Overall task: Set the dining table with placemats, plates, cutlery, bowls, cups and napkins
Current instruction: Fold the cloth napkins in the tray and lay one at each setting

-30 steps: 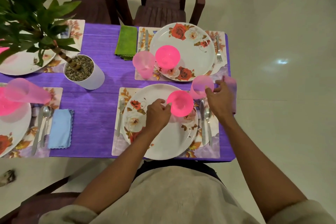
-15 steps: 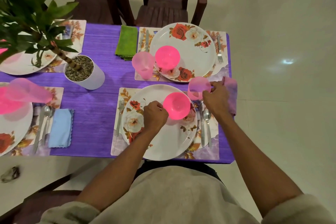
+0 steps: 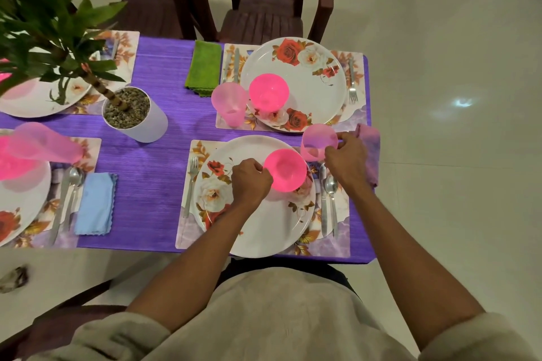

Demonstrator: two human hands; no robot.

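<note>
1. Left hand [image 3: 251, 182] is sitting on the near floral plate [image 3: 264, 231], grip curled with its fingertips right at the rim of the bright pink bowl [image 3: 286, 170]. Looks like it's pinching the rim, and the bowl is sitting on the plate's far right part.
2. Right hand [image 3: 347, 163] is grasping the pale pink cup [image 3: 318, 142] at its right side, fingers wrapped on the rim. The cup is standing upright just past the top of the knife [image 3: 323, 202] and spoon [image 3: 333, 196].
3. A pink napkin [image 3: 370, 152] is lying at the surface's right edge, partly under that hand.
4. Fork [image 3: 191, 182] is lying left of the plate, all on a floral placemat [image 3: 187, 231].
5. Far setting is showing a plate [image 3: 313, 88], bowl [image 3: 269, 92], cup [image 3: 229, 102] and green napkin [image 3: 204, 67].
6. A potted plant [image 3: 132, 111] is standing on the purple surface [image 3: 152, 184].
</note>
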